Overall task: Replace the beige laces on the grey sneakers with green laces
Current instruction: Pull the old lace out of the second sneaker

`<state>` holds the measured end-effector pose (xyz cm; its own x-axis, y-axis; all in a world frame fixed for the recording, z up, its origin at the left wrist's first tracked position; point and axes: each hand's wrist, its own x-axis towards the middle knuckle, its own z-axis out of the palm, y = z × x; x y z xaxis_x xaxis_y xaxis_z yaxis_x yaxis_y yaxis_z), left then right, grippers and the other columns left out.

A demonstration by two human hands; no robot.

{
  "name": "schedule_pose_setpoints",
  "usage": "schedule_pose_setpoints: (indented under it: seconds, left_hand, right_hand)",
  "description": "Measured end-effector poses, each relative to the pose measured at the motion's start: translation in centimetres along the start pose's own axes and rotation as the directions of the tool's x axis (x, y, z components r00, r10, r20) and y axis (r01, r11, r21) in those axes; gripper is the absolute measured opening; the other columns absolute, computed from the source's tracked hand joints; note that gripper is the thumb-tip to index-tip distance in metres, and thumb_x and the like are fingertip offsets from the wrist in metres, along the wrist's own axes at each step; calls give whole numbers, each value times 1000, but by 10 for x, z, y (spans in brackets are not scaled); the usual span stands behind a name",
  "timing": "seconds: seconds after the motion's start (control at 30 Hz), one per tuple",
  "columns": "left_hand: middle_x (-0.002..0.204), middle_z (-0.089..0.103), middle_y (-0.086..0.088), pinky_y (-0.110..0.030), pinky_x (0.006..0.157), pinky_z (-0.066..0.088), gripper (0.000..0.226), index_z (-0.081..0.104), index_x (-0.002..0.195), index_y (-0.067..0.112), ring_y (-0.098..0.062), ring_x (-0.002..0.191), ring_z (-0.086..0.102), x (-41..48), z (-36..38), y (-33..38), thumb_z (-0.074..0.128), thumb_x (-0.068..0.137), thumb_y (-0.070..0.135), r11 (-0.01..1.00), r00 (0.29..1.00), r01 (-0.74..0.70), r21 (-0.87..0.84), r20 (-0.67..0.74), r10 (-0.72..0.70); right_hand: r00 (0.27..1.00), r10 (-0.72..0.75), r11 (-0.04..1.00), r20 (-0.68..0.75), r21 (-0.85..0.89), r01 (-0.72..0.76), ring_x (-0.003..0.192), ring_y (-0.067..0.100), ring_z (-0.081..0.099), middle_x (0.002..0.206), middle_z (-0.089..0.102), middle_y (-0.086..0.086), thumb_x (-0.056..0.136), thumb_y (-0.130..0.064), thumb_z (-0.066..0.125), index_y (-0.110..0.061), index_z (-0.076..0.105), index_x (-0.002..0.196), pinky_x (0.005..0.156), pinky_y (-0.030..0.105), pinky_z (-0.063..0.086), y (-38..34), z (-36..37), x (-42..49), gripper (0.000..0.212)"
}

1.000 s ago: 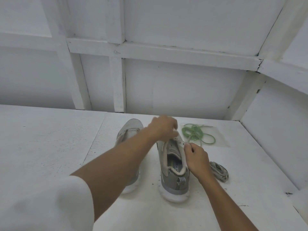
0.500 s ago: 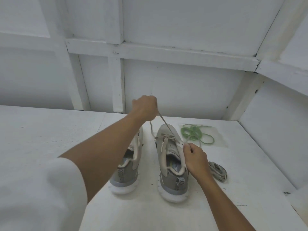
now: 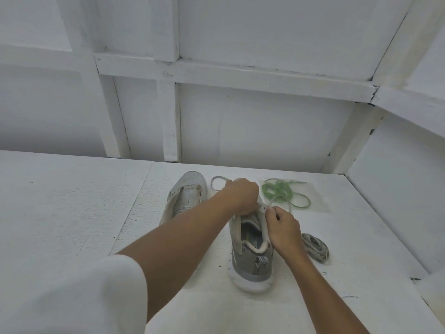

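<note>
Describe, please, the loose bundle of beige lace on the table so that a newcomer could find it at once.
On the white table, find the grey sneaker on the right, nearest the camera. Just right of its heel lies the bundle of beige lace, apart from the shoe. Unlike the green laces farther back, it is flat, beige and bunched tight.

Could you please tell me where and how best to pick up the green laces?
Pinch the single loop on the right of the green laces, coming down from above: it lies flat and apart from the tangled bunch, so it should lift free.
</note>
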<state>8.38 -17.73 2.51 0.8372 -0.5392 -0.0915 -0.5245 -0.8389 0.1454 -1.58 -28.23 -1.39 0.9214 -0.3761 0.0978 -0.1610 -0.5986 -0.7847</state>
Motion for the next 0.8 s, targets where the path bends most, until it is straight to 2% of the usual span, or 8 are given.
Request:
schedule_pose_setpoints:
  seconds: [0.07,0.27,0.43,0.53,0.67,0.73,0.8]
  left_hand:
    - [96,60,-7,-36,82,35,17,61,94,12,-25,93,52,0,2,2,53,95,28,1000,1000,17,22,4,-17]
    - [102,64,-3,-37,85,34,22,67,100,15,-24,101,56,-5,-9,-2,53,91,30,1000,997,8,-30,-74,-11]
    - [105,62,-8,-35,81,52,23,63,99,10,-29,94,61,-10,-40,-27,55,88,29,985,981,75,-154,-168,-101]
    - [99,61,-8,-35,77,53,22,64,93,12,-29,88,61,-13,-54,-39,58,85,31,973,966,128,-193,-198,-166]
    - [87,54,-4,-31,72,40,20,58,87,12,-27,82,55,-23,-62,-42,54,84,31,981,956,190,-39,-220,-194]
    - [79,48,0,-32,75,33,19,49,76,14,-25,86,54,-27,-58,-39,53,85,30,974,966,208,89,-172,-190]
    - [80,47,1,-36,83,31,18,49,81,16,-22,89,49,-29,-50,-37,56,86,31,954,978,204,218,-86,-190]
  right_hand:
    - [1000,2,1000,-1,5,-2,52,12,33,57,38,-1,99,-24,41,-11,36,64,47,25,24,0,0,0,38]
    - [1000,-7,1000,-5,11,7,51,11,30,56,36,-1,99,-24,40,-12,34,64,43,21,24,0,0,-1,38]
    - [1000,12,999,1,30,-12,51,11,27,56,32,-3,98,-23,40,-14,31,63,48,24,22,0,0,-1,37]
    - [1000,10,1000,4,27,-11,51,11,27,55,32,-3,97,-22,40,-15,31,63,49,26,22,0,0,-1,37]
    - [1000,14,999,6,31,-14,51,11,28,55,32,-3,97,-22,41,-15,31,62,49,27,21,-1,0,-1,37]
    - [1000,20,999,6,33,-20,51,11,28,55,32,-3,97,-22,41,-15,31,62,49,27,22,-1,0,-1,37]
    - [1000,23,999,8,32,-24,52,12,28,55,32,-3,98,-22,41,-15,31,62,49,28,22,-2,0,-1,38]
